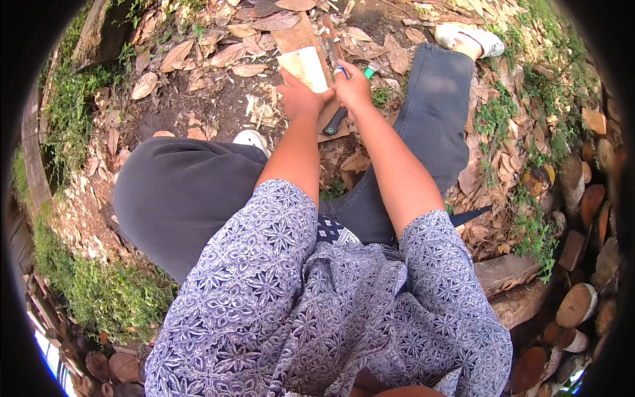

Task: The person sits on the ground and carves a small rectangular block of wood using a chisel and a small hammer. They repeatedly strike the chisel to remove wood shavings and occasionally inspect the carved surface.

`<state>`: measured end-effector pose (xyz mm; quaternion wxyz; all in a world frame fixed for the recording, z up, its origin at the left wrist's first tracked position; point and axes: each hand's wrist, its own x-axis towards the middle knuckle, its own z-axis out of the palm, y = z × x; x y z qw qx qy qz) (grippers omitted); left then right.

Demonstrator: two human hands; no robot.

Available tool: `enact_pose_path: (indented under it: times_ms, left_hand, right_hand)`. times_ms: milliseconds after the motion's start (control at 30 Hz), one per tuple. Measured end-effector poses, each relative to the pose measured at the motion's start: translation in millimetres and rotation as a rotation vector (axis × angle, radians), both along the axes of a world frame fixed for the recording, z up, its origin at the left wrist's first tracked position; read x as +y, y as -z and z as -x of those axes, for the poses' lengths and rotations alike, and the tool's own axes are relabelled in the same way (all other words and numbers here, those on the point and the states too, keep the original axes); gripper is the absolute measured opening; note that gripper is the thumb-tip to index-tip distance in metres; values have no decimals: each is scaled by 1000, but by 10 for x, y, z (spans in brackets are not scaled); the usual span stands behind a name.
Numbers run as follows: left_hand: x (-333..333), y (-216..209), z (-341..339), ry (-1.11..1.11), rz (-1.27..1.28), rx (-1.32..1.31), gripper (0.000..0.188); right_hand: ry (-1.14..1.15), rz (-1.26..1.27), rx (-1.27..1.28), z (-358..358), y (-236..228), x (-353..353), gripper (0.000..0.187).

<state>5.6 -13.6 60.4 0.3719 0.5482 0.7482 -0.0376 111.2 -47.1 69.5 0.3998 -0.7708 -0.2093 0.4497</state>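
My left hand (302, 97) is closed on the lower left edge of a pale, flat, square wood block (305, 67), thumb toward its lower corner. Just to the right, my right hand (352, 88) pinches a slim blue pen-like thing (341, 71), its tip close to the block's right side. The block lies over a brown wooden board (299, 34) on the ground. Below my hands rests a dark tool handle (335, 122), partly covered by my right hand. Beyond the fingers lies a long reddish-brown strip (332, 34), its kind unclear. A bright green thing (372, 69) shows beside my right hand.
Dry leaves (177, 56) and pale wood shavings (266, 114) litter the soil. My bent left leg (185, 192) and outstretched right leg (438, 99) flank the work. Stacked logs (577, 304) stand at the right, a weathered timber (102, 33) at the far left. Near my right hip lies a dark pointed thing (473, 215).
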Motion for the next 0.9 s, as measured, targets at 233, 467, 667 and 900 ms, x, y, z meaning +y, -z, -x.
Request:
enact_pose_path:
  times_ms: [233,467,667,900]
  left_hand:
    - [18,26,-27,12,-29,21,151]
    - [-7,56,-59,19,-32,27,146]
    - [6,27,-42,15,-63,11,145]
    - [70,344,18,-40,-126,19,138]
  right_hand:
    - [-275,115,-38,-157,-436,-307,40]
    - [-280,41,-126,-12,-224,-698,41]
    - [-261,109,-168,110,-279,-554,39]
    - [-79,103,-104,422,-350,-270,41]
